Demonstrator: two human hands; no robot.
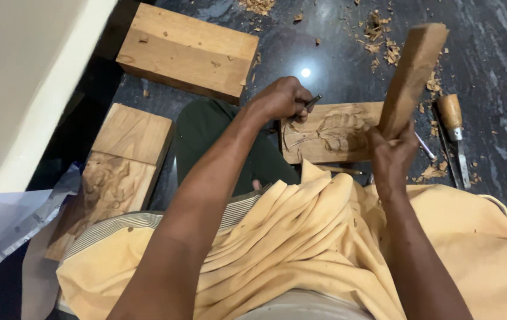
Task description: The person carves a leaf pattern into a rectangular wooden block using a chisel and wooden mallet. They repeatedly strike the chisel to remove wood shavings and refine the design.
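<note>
My left hand (282, 98) is closed around a thin metal chisel (312, 102), its tip resting on a carved wooden panel (333, 131) that lies on the dark floor. My right hand (391, 155) grips a long wooden block (413, 74) by its lower end and holds it raised upright and tilted, above the right side of the panel. The panel shows a leaf-like relief carved in its middle. A yellow cloth (301, 237) covers my lap below both arms.
A plain wooden block (187, 52) lies at the top left. A second carved plank (114, 178) rests at the left beside grey plastic sheeting (10, 228). Wooden-handled chisels (454, 127) lie at the right. Wood chips (381, 38) are scattered on the dark stone floor (490, 53).
</note>
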